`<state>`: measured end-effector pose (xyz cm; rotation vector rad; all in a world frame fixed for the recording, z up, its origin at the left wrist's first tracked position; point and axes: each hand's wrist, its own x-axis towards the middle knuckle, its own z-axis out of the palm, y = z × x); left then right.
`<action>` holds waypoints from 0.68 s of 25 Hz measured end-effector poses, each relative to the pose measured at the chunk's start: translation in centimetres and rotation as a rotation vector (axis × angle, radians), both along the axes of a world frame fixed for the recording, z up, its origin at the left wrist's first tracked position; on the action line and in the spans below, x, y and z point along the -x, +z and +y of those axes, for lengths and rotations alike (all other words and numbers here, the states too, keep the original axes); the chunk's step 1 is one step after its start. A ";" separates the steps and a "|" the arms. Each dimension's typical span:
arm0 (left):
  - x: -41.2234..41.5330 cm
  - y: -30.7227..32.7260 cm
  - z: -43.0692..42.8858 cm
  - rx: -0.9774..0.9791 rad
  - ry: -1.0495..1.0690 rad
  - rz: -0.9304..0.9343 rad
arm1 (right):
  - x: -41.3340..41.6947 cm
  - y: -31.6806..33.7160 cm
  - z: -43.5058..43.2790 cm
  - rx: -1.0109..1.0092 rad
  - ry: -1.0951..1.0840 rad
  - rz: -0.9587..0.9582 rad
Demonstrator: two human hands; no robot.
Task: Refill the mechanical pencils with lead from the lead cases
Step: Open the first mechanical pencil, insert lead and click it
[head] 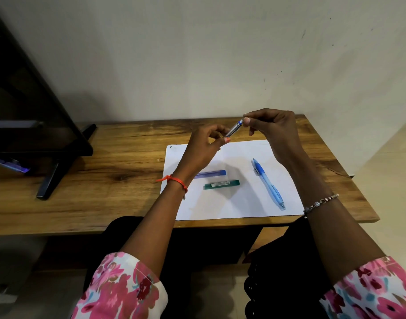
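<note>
Fingers, left hand [203,146]: curled shut round lower end of a silver mechanical pencil [233,129]; thumb tip out front, other fingertips wrapped behind barrel.
Fingers, right hand [272,127]: thumb + forefinger pinched tight on pencil's blue-banded top end; remaining fingers loosely curled, touching nothing.
Held pencil: tilted, top end up-right, lifted above far edge of paper, spanning between both hands. Tip hidden in left hand.
Blue pencil [268,183]: lying flat on right part of paper, clip end away from person, tip toward near edge. Untouched.
Lead cases: blue case [212,173] + green case [221,184], both flat on paper, roughly parallel, just beside each other, blue farther from person. Blue one partly hidden behind left wrist. Lids: cannot tell.
Paper [234,203]: white sheet, right half of desk, near edge close to desk edge.
Desk [119,180]: wood-grain top, pushed against wall.
Room: plain off-white wall [197,54], a few small marks; dark screen on stand [36,116] at desk's left; pale tiled floor at right.
Wrists: orange thread [174,180] on left, beaded bracelet [320,201] on right; floral sleeves.
Count: pencils 2 (1 held, 1 on paper); lead cases 2; paper 1; hands 2.
</note>
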<state>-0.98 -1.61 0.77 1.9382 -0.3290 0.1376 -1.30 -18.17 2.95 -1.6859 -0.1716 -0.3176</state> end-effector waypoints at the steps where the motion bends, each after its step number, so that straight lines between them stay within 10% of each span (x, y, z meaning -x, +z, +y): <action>1: 0.0 0.0 0.0 0.010 -0.005 0.001 | 0.0 0.0 0.0 0.005 0.002 0.003; 8: 0.0 0.2 0.1 0.043 0.015 0.009 | 0.0 0.1 -0.7 0.072 0.023 0.033; 13: -0.2 0.4 0.5 0.080 0.063 0.024 | -0.2 -0.9 -2.3 0.934 0.194 0.206; 17: 0.0 0.2 0.3 0.046 0.052 0.022 | -0.4 -2.4 -2.3 1.158 0.358 0.317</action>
